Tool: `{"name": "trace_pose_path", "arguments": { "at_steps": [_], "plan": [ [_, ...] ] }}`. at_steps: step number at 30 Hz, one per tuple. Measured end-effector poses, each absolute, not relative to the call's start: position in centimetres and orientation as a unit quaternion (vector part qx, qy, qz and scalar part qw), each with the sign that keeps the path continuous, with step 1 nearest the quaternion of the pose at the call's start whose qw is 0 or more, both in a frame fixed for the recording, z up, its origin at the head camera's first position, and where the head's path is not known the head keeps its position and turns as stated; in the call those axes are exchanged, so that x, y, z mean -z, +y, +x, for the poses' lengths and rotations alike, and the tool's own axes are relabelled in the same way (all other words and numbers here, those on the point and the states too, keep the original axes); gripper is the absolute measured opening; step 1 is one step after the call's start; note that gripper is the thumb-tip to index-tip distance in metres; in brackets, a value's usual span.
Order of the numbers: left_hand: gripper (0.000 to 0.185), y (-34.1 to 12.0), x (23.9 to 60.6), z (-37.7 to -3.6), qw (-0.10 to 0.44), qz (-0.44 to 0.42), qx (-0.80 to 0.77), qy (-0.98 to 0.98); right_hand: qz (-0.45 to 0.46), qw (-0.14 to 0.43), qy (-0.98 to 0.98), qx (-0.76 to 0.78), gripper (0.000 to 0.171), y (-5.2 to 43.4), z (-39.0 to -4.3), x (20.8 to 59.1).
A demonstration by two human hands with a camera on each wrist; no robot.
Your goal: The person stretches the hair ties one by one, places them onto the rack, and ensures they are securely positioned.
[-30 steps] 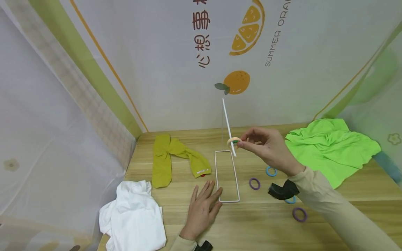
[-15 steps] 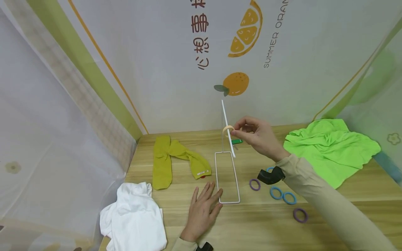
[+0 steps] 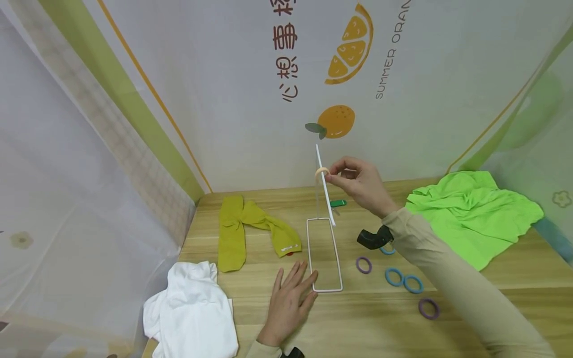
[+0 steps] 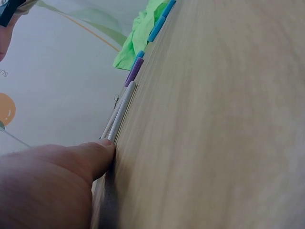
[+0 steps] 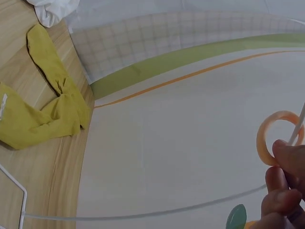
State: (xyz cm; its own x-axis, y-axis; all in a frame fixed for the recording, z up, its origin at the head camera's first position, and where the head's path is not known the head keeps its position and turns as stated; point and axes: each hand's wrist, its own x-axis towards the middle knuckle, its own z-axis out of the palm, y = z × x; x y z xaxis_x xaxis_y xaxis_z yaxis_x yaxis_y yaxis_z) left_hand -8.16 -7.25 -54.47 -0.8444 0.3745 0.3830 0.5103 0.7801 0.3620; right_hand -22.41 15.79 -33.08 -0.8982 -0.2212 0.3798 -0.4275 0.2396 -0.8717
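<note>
My right hand [image 3: 360, 184] pinches a pale orange ring [image 5: 261, 138] between thumb and fingertips. The ring encircles the slanting top arm [image 3: 328, 201] of a white wire stand, around the arm's middle and well above the table. Below, the stand's rectangular base [image 3: 327, 291] lies flat on the wood. My left hand [image 3: 288, 308] rests on the table with fingers spread, its fingertips at the base's left side. In the left wrist view the thumb [image 4: 97, 155] touches the base's bar.
Purple rings [image 3: 363, 265] and blue rings [image 3: 394, 277] lie right of the base. Behind the arm is a small green object [image 3: 338, 203]. A mustard cloth [image 3: 232, 233] and a white cloth [image 3: 197, 313] lie left, a lime cloth [image 3: 470, 214] right. Printed curtains [image 3: 241, 124] enclose the table.
My right hand has carried the ring up and away along the stand's arm, from near its front end to about its middle. The left hand stays in place at the base.
</note>
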Motion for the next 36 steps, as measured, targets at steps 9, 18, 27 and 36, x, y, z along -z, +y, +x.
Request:
{"name": "trace_pose_path", "arguments": {
  "at_steps": [9, 18, 27, 36],
  "plan": [
    [0.044, -7.1, 54.4, -8.1, 0.153, -0.237, 0.222, -0.933, 0.195, 0.095, -0.765, -0.606, 0.015, 15.6, -23.7, 33.3],
    [0.044, -7.0, 54.4, -8.1, 0.15, -0.239, 0.222, -0.933, 0.205, 0.094, -0.757, -0.613, 0.016, 16.5, -23.8, 33.5],
    [0.045, -7.2, 54.3, -8.4, 0.132, -0.232, 0.233, -0.935, 0.176, 0.064, -0.817, -0.546, 0.018, 20.4, -21.3, 34.4],
    [0.045, -7.1, 54.5, -8.4, 0.145, -0.238, 0.232, -0.932, 0.128, -0.019, -0.935, -0.331, 0.015, 27.0, -19.3, 42.3]
  ]
}}
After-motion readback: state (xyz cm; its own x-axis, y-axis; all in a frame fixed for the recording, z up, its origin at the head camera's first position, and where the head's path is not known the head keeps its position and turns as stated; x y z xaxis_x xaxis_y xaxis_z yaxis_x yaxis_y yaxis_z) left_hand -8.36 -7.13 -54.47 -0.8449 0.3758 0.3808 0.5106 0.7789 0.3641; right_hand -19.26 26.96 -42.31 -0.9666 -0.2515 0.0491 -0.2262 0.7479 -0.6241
